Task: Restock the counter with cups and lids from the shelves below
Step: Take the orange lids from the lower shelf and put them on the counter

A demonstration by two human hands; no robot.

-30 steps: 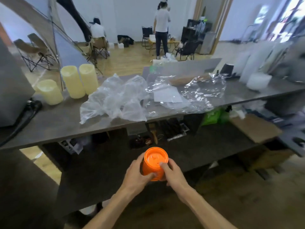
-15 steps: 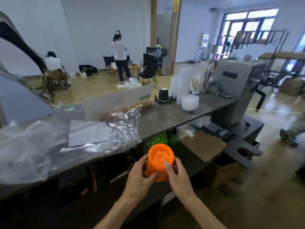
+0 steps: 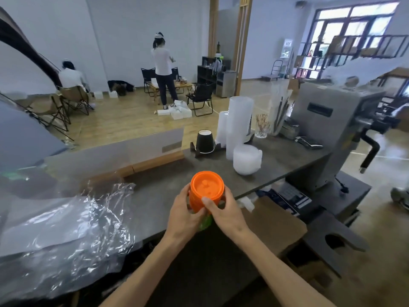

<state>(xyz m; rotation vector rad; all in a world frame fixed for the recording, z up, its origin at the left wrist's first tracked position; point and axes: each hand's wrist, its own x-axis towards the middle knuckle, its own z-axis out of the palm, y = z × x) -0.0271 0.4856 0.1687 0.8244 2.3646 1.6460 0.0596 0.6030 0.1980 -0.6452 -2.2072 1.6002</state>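
Note:
Both my hands hold a stack of orange lids [image 3: 207, 188] upright above the front edge of the dark counter [image 3: 168, 187]. My left hand [image 3: 183, 214] grips its left side and my right hand [image 3: 224, 212] grips its right side, thumb across the front. Further back on the counter stand a tall stack of clear cups [image 3: 239, 127], a low stack of clear dome lids [image 3: 247, 160] and an upside-down black cup [image 3: 205, 141].
Crumpled clear plastic wrap [image 3: 66, 227] covers the counter's left part. A grey machine [image 3: 332, 131] stands at the right end, with a cardboard box [image 3: 274, 222] on the shelf below. A glass of sticks [image 3: 261, 126] stands behind the cups. People and chairs are far behind.
The view has swung right along the counter and risen. The orange stack, held in both hands, has come up from below the counter to above its front edge.

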